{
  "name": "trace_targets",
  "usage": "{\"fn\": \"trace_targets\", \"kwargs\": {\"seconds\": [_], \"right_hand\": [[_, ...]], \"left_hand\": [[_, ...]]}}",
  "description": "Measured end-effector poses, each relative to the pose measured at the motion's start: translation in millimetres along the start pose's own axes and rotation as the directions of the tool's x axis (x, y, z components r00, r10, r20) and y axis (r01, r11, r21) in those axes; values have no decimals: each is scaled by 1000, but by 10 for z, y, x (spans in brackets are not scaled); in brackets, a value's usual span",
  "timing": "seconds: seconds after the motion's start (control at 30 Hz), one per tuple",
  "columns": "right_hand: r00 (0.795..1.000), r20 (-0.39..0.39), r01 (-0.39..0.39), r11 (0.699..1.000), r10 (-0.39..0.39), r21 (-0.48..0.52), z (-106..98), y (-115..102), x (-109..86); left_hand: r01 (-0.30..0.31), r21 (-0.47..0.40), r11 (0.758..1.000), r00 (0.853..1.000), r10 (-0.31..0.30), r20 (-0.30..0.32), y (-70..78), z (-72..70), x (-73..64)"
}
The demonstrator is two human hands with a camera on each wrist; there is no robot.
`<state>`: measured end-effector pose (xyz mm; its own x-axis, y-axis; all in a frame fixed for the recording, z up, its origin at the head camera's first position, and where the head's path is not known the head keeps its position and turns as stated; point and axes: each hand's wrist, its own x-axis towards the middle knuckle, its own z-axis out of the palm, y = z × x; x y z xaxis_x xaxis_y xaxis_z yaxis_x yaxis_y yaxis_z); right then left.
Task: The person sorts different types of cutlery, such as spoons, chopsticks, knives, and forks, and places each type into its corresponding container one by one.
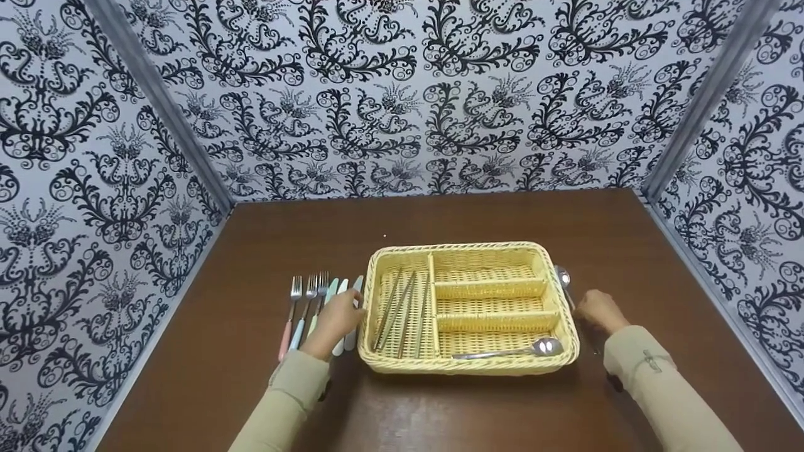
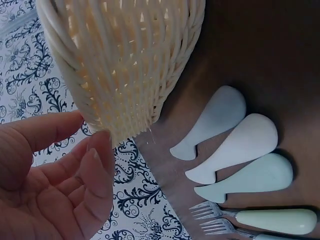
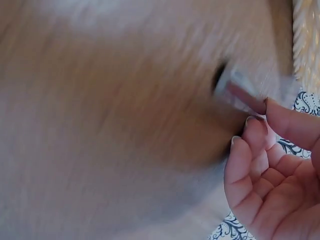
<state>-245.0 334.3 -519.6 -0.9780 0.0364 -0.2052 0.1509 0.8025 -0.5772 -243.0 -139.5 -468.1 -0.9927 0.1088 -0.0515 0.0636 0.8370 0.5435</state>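
A pale wicker cutlery basket (image 1: 433, 307) stands in the middle of the table. Its long left compartment holds several metal chopsticks (image 1: 402, 314); in the front right compartment lies a metal spoon (image 1: 546, 346), perhaps more than one. My left hand (image 1: 339, 317) pinches the basket's left wall, thumb and fingertips on the wicker (image 2: 125, 75). Just outside the right wall, my right hand (image 1: 600, 311) pinches another spoon (image 1: 563, 276) by its handle, bowl pointing away. In the right wrist view that handle (image 3: 240, 90) is blurred between thumb and fingers (image 3: 255, 130).
Left of the basket lie 3 table knives (image 2: 235, 145) with grey, white and mint handles. Beside them are 3 forks (image 1: 296, 289) with pink, blue and pale green handles. Patterned walls (image 1: 402, 113) enclose the brown table (image 1: 301, 232) at the back and sides.
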Motion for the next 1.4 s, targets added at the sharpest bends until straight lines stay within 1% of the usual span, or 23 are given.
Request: {"fn": "trace_targets", "kwargs": {"seconds": [0.1, 0.2, 0.27, 0.37, 0.43, 0.53, 0.73, 0.83, 0.87, 0.93, 1.0, 1.03, 1.07, 1.13, 1.2, 1.23, 1.27, 1.33, 1.37, 1.4], "right_hand": [[999, 21, -49, 999, 48, 23, -14, 8, 13], [993, 59, -107, 990, 102, 90, -13, 26, 33], [986, 98, -145, 978, 131, 152, -13, 45, 44], [974, 165, -195, 948, 157, 253, -19, 83, 55], [968, 199, -208, 933, 153, 295, -27, 111, 61], [964, 227, -210, 922, 140, 326, -43, 141, 66], [971, 202, -191, 926, 130, 325, -69, 164, 48], [969, 213, -196, 910, 123, 366, -94, 190, 26], [968, 219, -203, 900, 125, 385, -106, 205, 19], [962, 242, -230, 862, 130, 452, -142, 242, 7], [960, 258, -238, 812, 112, 532, -190, 268, -10], [960, 261, -242, 783, 105, 572, -218, 269, -18], [962, 260, -237, 748, 90, 620, -250, 261, -28], [971, 232, -203, 689, 53, 696, -322, 198, -55], [982, 188, -151, 630, 9, 761, -399, 81, -95], [987, 162, -123, 606, -10, 786, -435, 5, -118], [990, 136, -91, 580, -33, 809, -466, -84, -147], [992, 97, -38, 548, -79, 835, -506, -283, -213], [991, 80, -11, 538, -104, 843, -513, -388, -250], [990, 65, 12, 534, -125, 845, -510, -496, -290]], "left_hand": [[0, -66, 998, 1000, 1, 12, -23, 16, 4], [22, -138, 990, 999, -17, 36, -50, 37, 3], [35, -159, 987, 998, -28, 48, -64, 49, 0], [37, -164, 986, 998, -29, 50, -78, 66, -2], [37, -161, 986, 998, -29, 52, -82, 73, 0], [39, -165, 985, 998, -30, 56, -80, 74, 7], [65, -181, 981, 996, -52, 78, -55, 61, 23], [60, -176, 983, 997, -49, 65, -45, 59, 22], [51, -166, 985, 998, -43, 51, -38, 56, 19], [22, -137, 990, 1000, -20, 14, -10, 38, 9], [-8, -106, 994, 1000, 6, -20, 43, 7, -5], [-23, -94, 995, 999, 20, -37, 78, -10, -12], [-37, -88, 995, 998, 32, -51, 124, -30, -20], [-67, -85, 994, 995, 61, -74, 235, -66, -39], [-109, -96, 989, 991, 100, -93, 368, -88, -62], [-138, -99, 986, 986, 127, -104, 440, -91, -80], [-162, -122, 979, 983, 150, -105, 516, -89, -101], [-223, -149, 963, 972, 208, -109, 671, -67, -153], [-255, -159, 954, 965, 241, -105, 750, -50, -181], [-272, -179, 945, 962, 260, -87, 835, -30, -217]]}}
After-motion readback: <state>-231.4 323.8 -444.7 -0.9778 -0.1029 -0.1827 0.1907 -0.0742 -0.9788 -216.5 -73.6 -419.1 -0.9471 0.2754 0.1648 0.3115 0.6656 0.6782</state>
